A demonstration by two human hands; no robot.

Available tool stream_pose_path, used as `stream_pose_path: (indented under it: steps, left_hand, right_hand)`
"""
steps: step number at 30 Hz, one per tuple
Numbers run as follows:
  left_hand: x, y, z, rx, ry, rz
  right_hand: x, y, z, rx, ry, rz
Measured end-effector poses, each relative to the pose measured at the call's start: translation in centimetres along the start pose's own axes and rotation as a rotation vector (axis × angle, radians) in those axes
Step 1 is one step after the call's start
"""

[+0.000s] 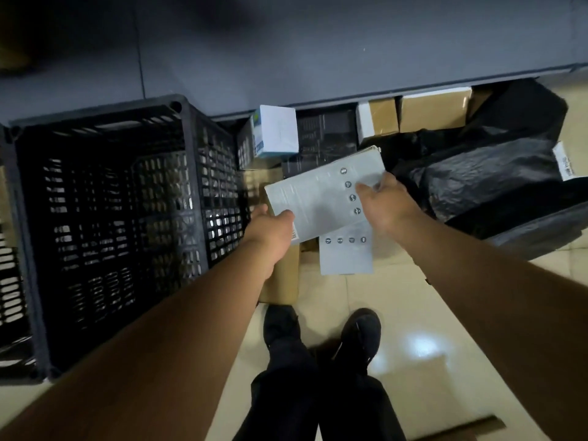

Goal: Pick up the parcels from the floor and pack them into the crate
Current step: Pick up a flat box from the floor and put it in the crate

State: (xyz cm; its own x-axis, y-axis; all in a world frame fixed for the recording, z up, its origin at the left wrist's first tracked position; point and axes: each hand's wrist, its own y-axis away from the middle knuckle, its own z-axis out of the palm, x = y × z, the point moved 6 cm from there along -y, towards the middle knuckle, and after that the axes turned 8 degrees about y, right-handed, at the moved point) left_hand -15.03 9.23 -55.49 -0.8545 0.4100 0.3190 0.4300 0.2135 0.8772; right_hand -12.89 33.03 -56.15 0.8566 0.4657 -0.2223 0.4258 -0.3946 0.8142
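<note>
Grey flat parcel [321, 198] gripped at both ends, left hand [270, 226] and right hand [386, 203], just beside black crate [191, 148] (tilted, above floor [397, 313]).

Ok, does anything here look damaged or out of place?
Nothing looks damaged. The grey box held by both hands (left hand, right hand) is tilted, and parcels sit jumbled beside the empty-looking crate.

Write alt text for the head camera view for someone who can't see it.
Both hands, left hand and right hand, hold a flat pale grey box above parcels on the tiled floor. An empty black slatted plastic crate stands to the left; black plastic bags lie right.
</note>
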Motion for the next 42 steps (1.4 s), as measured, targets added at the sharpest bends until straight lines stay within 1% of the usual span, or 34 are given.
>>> stream_pose_path:
  steps: [3, 5, 9, 11, 14, 16, 19, 22, 25, 29, 33, 35, 38, 42]
  left_hand:
    - [-0.8, -1.4, 0.6, -0.017, 0.026, -0.012]
    - [-1.1, -1.5, 0.9, -0.034, 0.048, -0.02]
    - [-1.4, 0.0, 0.9, -0.033, 0.094, -0.059]
    - [-1.5, 1.0, 0.1, -0.01, 0.113, -0.073]
    - [-1.0, 2.9, -2.1, 0.021, 0.149, -0.066]
    - [-0.2, 4.5, -3.7, 0.032, 0.17, -0.05]
    - [1.5, 7.5, -5.9, 0.029, 0.203, -0.014]
    - [3.4, 11.0, -7.7, -0.03, 0.219, 0.052]
    - [4.7, 15.0, -9.3, -0.087, 0.231, 0.106]
    - [5.0, 19.0, -12.0, -0.075, 0.293, 0.096]
    - [5.4, 21.7, -14.7, -0.007, 0.351, 0.122]
    - [5.3, 22.5, -15.9, 0.04, 0.363, 0.136]
    - [4.9, 23.7, -17.4, 0.103, 0.309, 0.132]
    - [4.0, 25.2, -18.5, 0.079, 0.315, 0.148]
  right_hand:
    - [0.2, -1.2, 0.6, 0.023, -0.019, 0.032]
    - [0.1, -1.4, 0.7, 0.008, -0.046, 0.028]
    - [0.1, 0.2, 0.5, 0.025, -0.194, 0.026]
    - [0.1, 1.9, 0.4, 0.004, -0.238, 0.036]
    - [0.6, 4.9, -0.5, -0.015, -0.375, 0.15]
    - [0.8, 6.5, -1.2, -0.019, -0.455, 0.172]
    - [-0.1, 10.4, -3.3, -0.025, -0.532, 0.166]
    - [-0.7, 13.7, -5.2, -0.001, -0.597, 0.11]
    - [-1.0, 17.3, -6.9, 0.008, -0.616, 0.178]
    - [-2.5, 21.6, -8.2, -0.011, -0.679, 0.157]
    - [-2.1, 23.5, -8.3, -0.026, -0.696, 0.098]
    - [-2.0, 24.5, -8.3, -0.043, -0.704, 0.097]
    - [-3.2, 26.8, -8.8, -0.084, -0.74, 0.1]
    - [-4.2, 28.5, -10.0, -0.069, -0.673, 0.094]
